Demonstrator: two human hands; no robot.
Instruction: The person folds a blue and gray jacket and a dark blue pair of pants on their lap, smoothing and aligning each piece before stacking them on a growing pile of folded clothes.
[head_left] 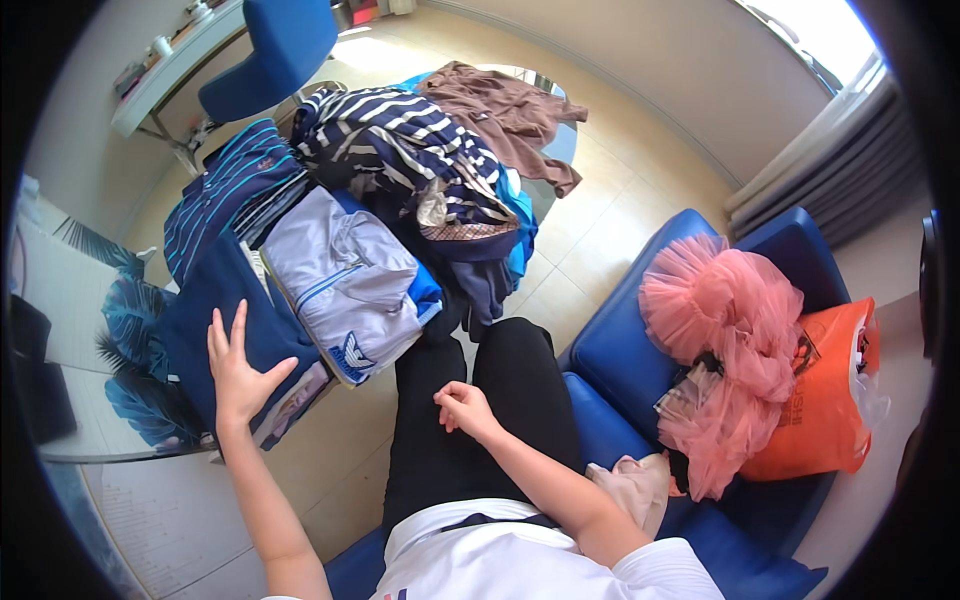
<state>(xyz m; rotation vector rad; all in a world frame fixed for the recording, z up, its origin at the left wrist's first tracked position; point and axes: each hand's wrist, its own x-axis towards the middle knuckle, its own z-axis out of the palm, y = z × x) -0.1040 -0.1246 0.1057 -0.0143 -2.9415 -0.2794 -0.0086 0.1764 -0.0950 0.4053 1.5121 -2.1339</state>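
My left hand [240, 372] is spread wide on or just above a folded navy garment [205, 315] at the left; I cannot tell if it presses down. Loosely curled above my thighs, my right hand [466, 412] shows nothing between its fingers. Right of the navy garment lies a folded light grey zip jacket [345, 265] with a dark emblem at its lower corner. A navy polo shirt with light blue stripes [235, 190] rests behind them. Beyond is a heap with a navy-and-white striped garment [400, 150] and a brown top [500, 115].
To my right, a blue chair [625, 320] bears pink tulle clothing [725, 330] and an orange bag [825, 390]. A pale beige cloth [635, 490] lies by my right elbow. Another blue chair [275, 60] stands by a white desk [185, 65] at the back left. Grey curtains [825, 165] hang at the right.
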